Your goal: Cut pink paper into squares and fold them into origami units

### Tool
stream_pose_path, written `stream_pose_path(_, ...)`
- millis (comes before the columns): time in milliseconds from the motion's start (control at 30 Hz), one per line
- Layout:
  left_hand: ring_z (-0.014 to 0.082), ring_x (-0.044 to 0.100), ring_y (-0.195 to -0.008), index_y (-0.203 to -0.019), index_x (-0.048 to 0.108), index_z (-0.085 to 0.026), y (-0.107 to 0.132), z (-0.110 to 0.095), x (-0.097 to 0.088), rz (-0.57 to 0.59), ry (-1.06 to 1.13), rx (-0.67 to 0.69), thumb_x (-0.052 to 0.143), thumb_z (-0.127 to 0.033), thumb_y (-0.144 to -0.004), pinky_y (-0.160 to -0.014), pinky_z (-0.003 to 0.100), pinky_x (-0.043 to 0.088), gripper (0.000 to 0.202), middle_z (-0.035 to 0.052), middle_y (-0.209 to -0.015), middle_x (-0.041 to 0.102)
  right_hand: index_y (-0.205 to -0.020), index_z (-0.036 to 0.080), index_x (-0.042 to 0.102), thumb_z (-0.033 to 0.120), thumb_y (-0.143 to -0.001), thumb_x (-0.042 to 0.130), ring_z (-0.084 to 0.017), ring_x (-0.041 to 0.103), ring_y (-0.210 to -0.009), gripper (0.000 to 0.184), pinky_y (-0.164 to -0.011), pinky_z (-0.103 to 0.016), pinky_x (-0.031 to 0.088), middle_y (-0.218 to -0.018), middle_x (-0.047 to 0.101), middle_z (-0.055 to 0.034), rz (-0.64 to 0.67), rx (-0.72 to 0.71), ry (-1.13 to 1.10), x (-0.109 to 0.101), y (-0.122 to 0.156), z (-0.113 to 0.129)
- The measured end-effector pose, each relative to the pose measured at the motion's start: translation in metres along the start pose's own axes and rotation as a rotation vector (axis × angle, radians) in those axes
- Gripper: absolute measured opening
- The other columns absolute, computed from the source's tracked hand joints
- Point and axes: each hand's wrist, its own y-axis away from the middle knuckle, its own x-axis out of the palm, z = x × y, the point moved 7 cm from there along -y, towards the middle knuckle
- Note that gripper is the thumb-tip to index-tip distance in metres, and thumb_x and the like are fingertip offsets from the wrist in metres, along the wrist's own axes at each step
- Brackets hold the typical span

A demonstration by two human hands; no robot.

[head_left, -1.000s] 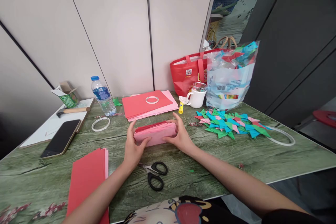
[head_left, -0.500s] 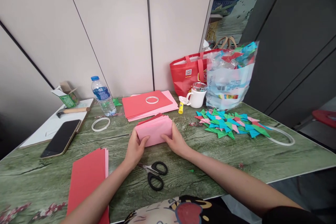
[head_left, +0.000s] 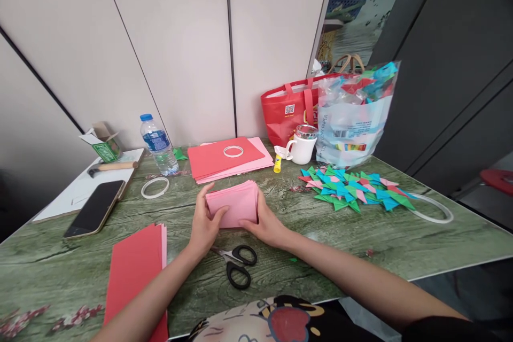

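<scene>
Between my two hands stands a stack of pink paper [head_left: 234,204], held upright just above the table. My left hand [head_left: 206,219] grips its left edge, thumb across the front face and fingers behind. On the right edge, my right hand [head_left: 266,222] does the same, with its thumb low on the front. A little red shows behind the stack's top left corner. Below the hands lie black-handled scissors [head_left: 238,264], their blades partly hidden by my left wrist. Red and pink sheets [head_left: 134,272] lie partly under my left forearm.
Red and pink paper [head_left: 216,159] with a white ring lies at the back. Beyond stand a water bottle [head_left: 159,144], a white mug [head_left: 303,145], a glue stick [head_left: 277,163] and a filled plastic bag [head_left: 348,123]. Folded paper pieces [head_left: 352,188] lie right; a phone [head_left: 95,208] lies left.
The stack has turned and dropped slightly, and less red shows behind it. My left fingers now reach up beside its top left corner. My right thumb has shifted left along the front.
</scene>
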Motion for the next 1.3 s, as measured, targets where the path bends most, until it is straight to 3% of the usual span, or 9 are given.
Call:
stream_pose_path(100, 0.0212, 0.046, -0.109, -0.122, 0.037, -0.023, 0.000, -0.001, -0.002, -0.015, -0.053, 0.029, 0.061, -0.027, -0.072, -0.090, 0.037, 0.040, 0.056, 0.0089, -0.121, 0.044, -0.134, 0.016, 0.013, 0.022, -0.067, 0.063, -0.024, 0.041, -0.119, 0.083, -0.098, -0.041, 0.036, -0.133, 0.036, -0.0157, -0.065, 0.015, -0.021, -0.007, -0.001, -0.004)
stream_pose_path(267, 0.0208, 0.047, -0.105, -0.132, 0.022, -0.024, 0.001, -0.017, -0.006, -0.057, -0.160, 0.221, 0.062, -0.024, -0.073, -0.092, 0.041, 0.038, 0.072, 0.0094, -0.112, 0.046, -0.129, 0.021, 0.027, 0.019, -0.074, 0.056, -0.021, 0.054, -0.102, 0.063, -0.086, -0.037, 0.045, -0.125, 0.046, -0.0113, -0.079, -0.022, 0.040, -0.013, -0.004, -0.008)
stream_pose_path(400, 0.0229, 0.043, -0.108, -0.125, 0.037, -0.025, 0.005, -0.036, -0.004, -0.049, -0.359, 0.394, 0.059, -0.023, -0.075, -0.091, 0.041, 0.038, 0.054, 0.0102, -0.113, 0.042, -0.129, 0.017, 0.027, 0.021, -0.080, 0.048, -0.023, 0.058, -0.096, 0.054, -0.083, -0.040, 0.046, -0.106, 0.058, -0.0124, -0.040, -0.015, 0.183, -0.007, -0.001, -0.006)
stream_pose_path(567, 0.0231, 0.041, -0.111, -0.122, 0.039, -0.022, 0.004, -0.034, 0.000, -0.026, -0.412, 0.359, 0.056, -0.023, -0.077, -0.093, 0.042, 0.037, 0.048, 0.0113, -0.115, 0.039, -0.137, 0.011, 0.007, 0.020, -0.079, 0.050, -0.025, 0.046, -0.115, 0.072, -0.093, -0.043, 0.041, -0.127, 0.042, -0.0208, 0.036, -0.008, 0.225, 0.006, 0.001, -0.009)
stream_pose_path(700, 0.0232, 0.042, -0.111, -0.121, 0.040, -0.023, 0.004, -0.030, 0.001, -0.015, -0.420, 0.362, 0.054, -0.022, -0.079, -0.093, 0.043, 0.037, 0.044, 0.0109, -0.116, 0.039, -0.138, 0.016, -0.004, 0.017, -0.074, 0.057, -0.025, 0.030, -0.127, 0.089, -0.102, -0.044, 0.032, -0.137, 0.027, -0.0184, -0.119, -0.166, 0.227, -0.008, -0.002, 0.012)
stream_pose_path(867, 0.0225, 0.044, -0.108, -0.125, 0.033, -0.024, 0.008, -0.036, -0.001, -0.028, -0.408, 0.413, 0.054, -0.020, -0.078, -0.090, 0.042, 0.040, 0.051, 0.0100, -0.111, 0.043, -0.137, 0.031, 0.017, 0.007, -0.078, 0.047, -0.027, 0.011, -0.134, 0.070, -0.103, -0.049, 0.028, -0.145, 0.002, -0.0073, -0.038, -0.415, 0.435, -0.008, -0.004, 0.054)
stream_pose_path(1033, 0.0226, 0.045, -0.102, -0.123, 0.037, -0.023, 0.010, -0.041, -0.005, -0.083, -0.462, 0.420, 0.058, -0.023, -0.076, -0.087, 0.041, 0.041, 0.051, 0.0094, -0.105, 0.040, -0.140, 0.024, 0.007, 0.010, -0.082, 0.045, -0.028, 0.019, -0.131, 0.070, -0.101, -0.048, 0.032, -0.141, 0.019, -0.0152, -0.061, -0.414, 0.484, -0.008, -0.003, 0.054)
stream_pose_path(1200, 0.0211, 0.045, -0.101, -0.119, 0.040, -0.021, 0.008, -0.033, 0.000, -0.031, -0.441, 0.372, 0.056, -0.023, -0.077, -0.087, 0.039, 0.041, 0.045, 0.0091, -0.103, 0.042, -0.137, 0.025, 0.021, 0.012, -0.081, 0.047, -0.025, 0.032, -0.125, 0.063, -0.098, -0.043, 0.037, -0.136, 0.027, -0.0139, -0.088, -0.351, 0.420, -0.010, 0.000, 0.036)
stream_pose_path(1300, 0.0201, 0.046, -0.102, -0.123, 0.036, -0.021, 0.010, -0.028, 0.004, 0.016, -0.407, 0.362, 0.051, -0.020, -0.080, -0.088, 0.037, 0.041, 0.045, 0.0093, -0.105, 0.045, -0.137, 0.027, 0.019, 0.013, -0.079, 0.052, -0.025, 0.038, -0.121, 0.068, -0.097, -0.045, 0.038, -0.131, 0.035, -0.0122, -0.077, -0.286, 0.354, -0.009, -0.002, 0.023)
